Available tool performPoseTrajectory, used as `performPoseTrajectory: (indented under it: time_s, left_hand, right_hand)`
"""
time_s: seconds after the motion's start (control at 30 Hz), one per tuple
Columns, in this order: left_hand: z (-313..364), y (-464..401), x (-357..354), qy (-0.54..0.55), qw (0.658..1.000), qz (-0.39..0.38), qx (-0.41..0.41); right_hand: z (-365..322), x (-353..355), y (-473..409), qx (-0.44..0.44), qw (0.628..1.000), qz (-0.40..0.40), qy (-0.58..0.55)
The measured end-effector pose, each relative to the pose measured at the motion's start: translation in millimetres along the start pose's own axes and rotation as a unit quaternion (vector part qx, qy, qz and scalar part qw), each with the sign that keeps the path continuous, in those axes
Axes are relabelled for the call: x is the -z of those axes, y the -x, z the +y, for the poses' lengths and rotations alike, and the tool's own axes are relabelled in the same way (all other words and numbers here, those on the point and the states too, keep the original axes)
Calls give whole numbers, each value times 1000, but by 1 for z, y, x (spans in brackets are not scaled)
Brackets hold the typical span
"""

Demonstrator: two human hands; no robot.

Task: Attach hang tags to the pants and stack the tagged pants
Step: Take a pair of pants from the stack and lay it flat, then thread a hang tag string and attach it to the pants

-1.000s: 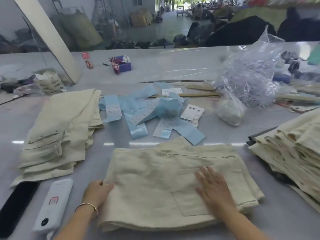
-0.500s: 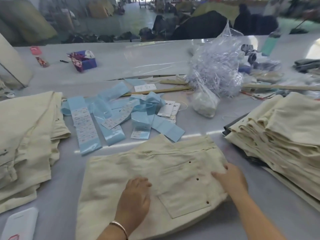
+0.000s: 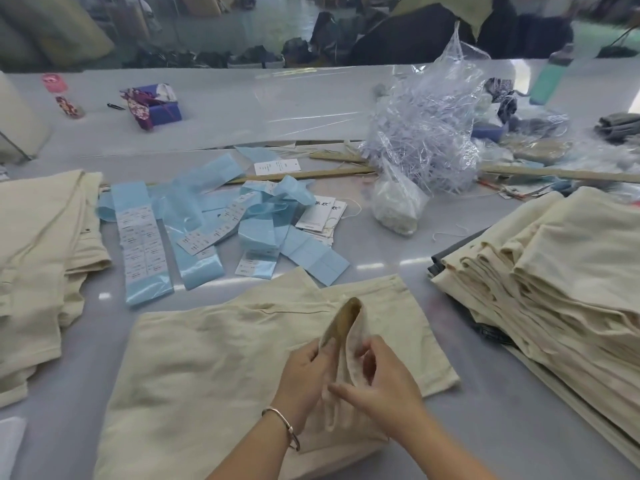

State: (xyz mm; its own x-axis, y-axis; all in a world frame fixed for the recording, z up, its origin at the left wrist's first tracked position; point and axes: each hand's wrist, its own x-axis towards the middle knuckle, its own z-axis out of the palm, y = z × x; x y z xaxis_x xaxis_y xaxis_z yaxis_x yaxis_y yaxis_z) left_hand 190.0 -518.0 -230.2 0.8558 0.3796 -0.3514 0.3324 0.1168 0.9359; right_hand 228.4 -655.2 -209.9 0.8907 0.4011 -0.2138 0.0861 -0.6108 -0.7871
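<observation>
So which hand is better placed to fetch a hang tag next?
Probably the right hand. The white hang tags lie ahead and slightly right of the pants, and the left hand can keep pinching the lifted fabric fold meanwhile.

**Little print legible on the work table**

Two white card hang tags lying overlapped beside the pale blue strips each carry large dark Chinese characters near the top edge; they look like "依欶", though the reading is uncertain. The white sticker labels on the long blue backing strip bear rows of small dark print, too fine to read. A white rectangular card farther back shows tiny illegible lines.
</observation>
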Motion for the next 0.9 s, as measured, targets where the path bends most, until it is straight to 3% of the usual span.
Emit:
performPoseTrajectory:
  time_s: [0.1, 0.23, 0.33, 0.4, 0.63, 0.73, 0.9]
  left_hand:
    - [2, -2, -5, 31, 999, -8, 13]
    - [-1, -14, -6, 82, 994, 73, 11]
    - [0, -18, 2, 4, 989, 140, -38]
    - [0, -22, 7, -67, 979, 178, -75]
    - [16, -16, 5, -251, 924, 195, -212]
    - [8, -17, 1, -361, 892, 174, -209]
    - [12, -31, -9, -333, 931, 97, -111]
  right_hand:
    - [3, 6, -5, 12, 999, 27, 33]
    - [14, 37, -24, -32, 982, 25, -186]
    - [22, 63, -32, -99, 928, 13, -359]
    - [27, 70, -35, -118, 907, 13, -405]
    - [34, 63, -36, -118, 902, 8, -416]
    - [32, 66, -34, -80, 912, -28, -402]
    - [20, 67, -45, -62, 936, -69, -339]
